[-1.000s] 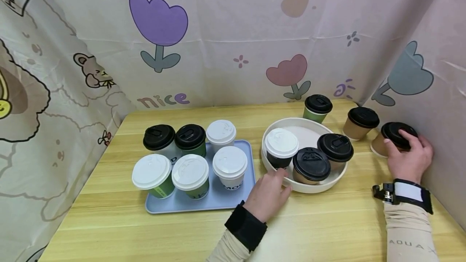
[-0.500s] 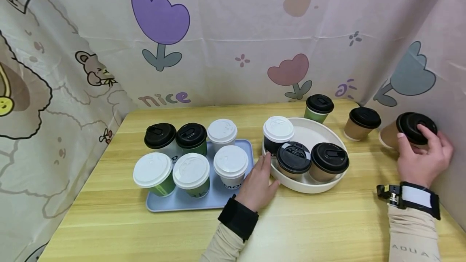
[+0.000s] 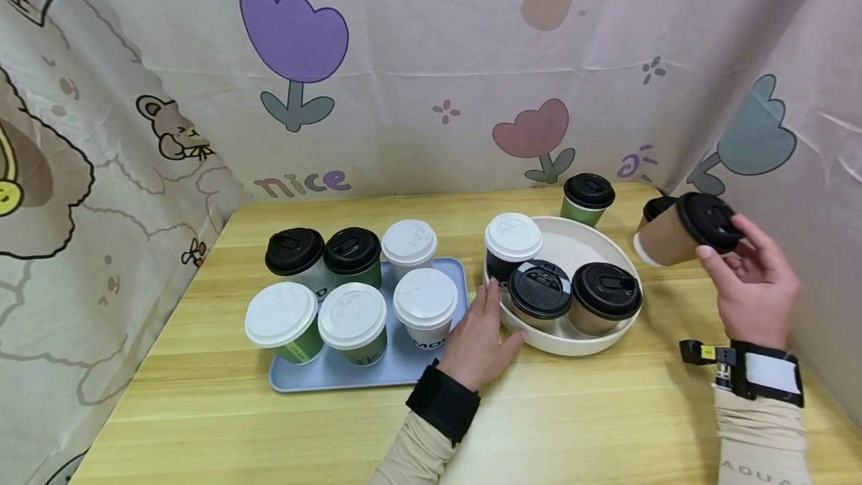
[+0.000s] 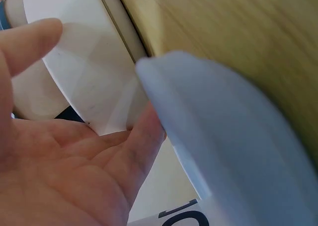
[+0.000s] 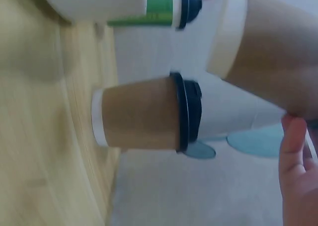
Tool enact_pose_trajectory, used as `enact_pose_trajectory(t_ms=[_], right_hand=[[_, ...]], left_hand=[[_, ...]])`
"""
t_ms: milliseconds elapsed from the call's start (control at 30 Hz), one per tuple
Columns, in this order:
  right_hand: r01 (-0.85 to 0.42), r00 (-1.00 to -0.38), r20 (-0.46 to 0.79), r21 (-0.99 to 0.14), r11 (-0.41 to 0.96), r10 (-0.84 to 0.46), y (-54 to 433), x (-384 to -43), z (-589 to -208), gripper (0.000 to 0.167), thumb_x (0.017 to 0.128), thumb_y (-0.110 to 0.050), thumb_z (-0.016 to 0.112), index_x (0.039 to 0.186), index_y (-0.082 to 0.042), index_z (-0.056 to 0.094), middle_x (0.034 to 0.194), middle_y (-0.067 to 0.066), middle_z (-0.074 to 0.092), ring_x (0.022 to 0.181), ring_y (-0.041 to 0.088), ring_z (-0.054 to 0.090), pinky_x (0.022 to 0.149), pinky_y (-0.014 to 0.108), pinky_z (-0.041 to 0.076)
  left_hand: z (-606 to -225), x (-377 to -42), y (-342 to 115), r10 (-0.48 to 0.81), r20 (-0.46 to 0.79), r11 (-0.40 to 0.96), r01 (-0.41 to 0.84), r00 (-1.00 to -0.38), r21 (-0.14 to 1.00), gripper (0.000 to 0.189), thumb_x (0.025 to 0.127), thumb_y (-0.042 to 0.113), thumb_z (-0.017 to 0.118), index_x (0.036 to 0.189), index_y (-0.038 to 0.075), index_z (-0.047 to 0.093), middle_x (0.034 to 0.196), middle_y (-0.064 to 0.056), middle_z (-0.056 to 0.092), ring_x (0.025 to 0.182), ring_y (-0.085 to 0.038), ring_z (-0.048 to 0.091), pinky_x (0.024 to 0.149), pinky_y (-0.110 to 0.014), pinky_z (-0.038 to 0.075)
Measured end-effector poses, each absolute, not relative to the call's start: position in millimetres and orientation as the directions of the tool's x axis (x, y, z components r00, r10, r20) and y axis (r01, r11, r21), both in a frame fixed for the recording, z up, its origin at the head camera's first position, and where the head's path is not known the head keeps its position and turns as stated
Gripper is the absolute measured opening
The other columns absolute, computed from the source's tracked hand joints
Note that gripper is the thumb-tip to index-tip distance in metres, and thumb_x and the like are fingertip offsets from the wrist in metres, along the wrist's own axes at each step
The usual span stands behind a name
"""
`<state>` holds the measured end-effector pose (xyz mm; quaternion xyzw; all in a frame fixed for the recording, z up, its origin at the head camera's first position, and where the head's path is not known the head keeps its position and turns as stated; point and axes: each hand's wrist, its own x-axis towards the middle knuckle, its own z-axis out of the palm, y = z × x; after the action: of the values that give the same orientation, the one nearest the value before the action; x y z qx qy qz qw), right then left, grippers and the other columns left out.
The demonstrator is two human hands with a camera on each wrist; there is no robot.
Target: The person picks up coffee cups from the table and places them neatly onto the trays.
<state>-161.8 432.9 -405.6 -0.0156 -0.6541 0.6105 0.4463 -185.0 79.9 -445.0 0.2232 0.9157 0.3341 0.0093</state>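
My right hand [image 3: 757, 287] grips a brown paper cup [image 3: 676, 234] by its black-lidded end. That cup hangs tilted above the table, its white base pointing left. Behind it a second brown cup [image 5: 141, 114] stands upright on the table, mostly hidden in the head view. My left hand [image 3: 480, 339] lies with extended fingers against the left front wall of a round white tray [image 3: 566, 346]. Inside this tray stand a white-lidded dark cup [image 3: 513, 238] and two black-lidded brown cups, a left one [image 3: 541, 290] and a right one [image 3: 606, 298].
A blue rectangular tray [image 3: 337, 382] left of my left hand bears several lidded cups, with white-lidded ones [image 3: 424, 305] nearest that hand. A green cup [image 3: 587, 200] with a black lid stands behind the round tray. Patterned cloth walls [image 3: 417, 43] border the table.
My right hand has raised the brown cup off the table, tilted it and brought it left. Cups in the round tray have shifted, the white-lidded one backward. My left hand has moved slightly left.
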Motion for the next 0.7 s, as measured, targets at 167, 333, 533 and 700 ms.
enact_pose_trajectory(t_ms=[167, 333, 533, 700], right_hand=[[-0.453, -0.703, 0.535, -0.845, 0.285, 0.468, 422.4, -166.3, -409.8, 0.056, 0.084, 0.019, 0.073, 0.137, 0.005, 0.062, 0.149, 0.013, 0.056, 0.123, 0.015, 0.061, 0.088, 0.014, 0.049], [-0.363, -0.784, 0.496, -0.854, 0.371, 0.373, 416.8, -168.4, -413.9, 0.054, 0.087, 0.015, 0.072, 0.139, 0.004, 0.061, 0.155, 0.01, 0.051, 0.132, 0.011, 0.056, 0.089, 0.013, 0.048], [-0.405, -0.813, 0.492, -0.862, 0.305, 0.311, 415.2, -169.3, -416.1, 0.054, 0.088, 0.017, 0.07, 0.14, 0.005, 0.059, 0.156, 0.009, 0.049, 0.133, 0.009, 0.054, 0.09, 0.012, 0.048], [-0.433, -0.821, 0.492, -0.867, 0.245, 0.289, 412.2, -170.4, -415.0, 0.055, 0.088, 0.018, 0.07, 0.14, 0.006, 0.059, 0.156, 0.011, 0.05, 0.135, 0.01, 0.054, 0.093, 0.013, 0.048]], left_hand=[[-446.3, -185.0, 80.5, 0.411, 0.14, 0.677, 0.404, -0.901, 0.615, 0.088, 0.094, 0.037, 0.074, 0.16, -0.002, 0.031, 0.156, -0.031, 0.04, 0.142, -0.037, 0.046, 0.109, -0.048, 0.045], [-446.8, -185.2, 80.8, 0.41, 0.133, 0.678, 0.399, -0.902, 0.617, 0.088, 0.094, 0.038, 0.074, 0.16, -0.002, 0.03, 0.157, -0.031, 0.04, 0.143, -0.037, 0.046, 0.11, -0.048, 0.045], [-447.1, -185.3, 80.8, 0.412, 0.125, 0.685, 0.397, -0.903, 0.611, 0.087, 0.096, 0.037, 0.072, 0.161, -0.001, 0.029, 0.157, -0.03, 0.039, 0.142, -0.037, 0.047, 0.108, -0.049, 0.046], [-446.8, -185.2, 80.4, 0.414, 0.142, 0.682, 0.41, -0.899, 0.606, 0.086, 0.096, 0.035, 0.072, 0.16, -0.002, 0.029, 0.156, -0.031, 0.04, 0.141, -0.038, 0.048, 0.107, -0.049, 0.047]])
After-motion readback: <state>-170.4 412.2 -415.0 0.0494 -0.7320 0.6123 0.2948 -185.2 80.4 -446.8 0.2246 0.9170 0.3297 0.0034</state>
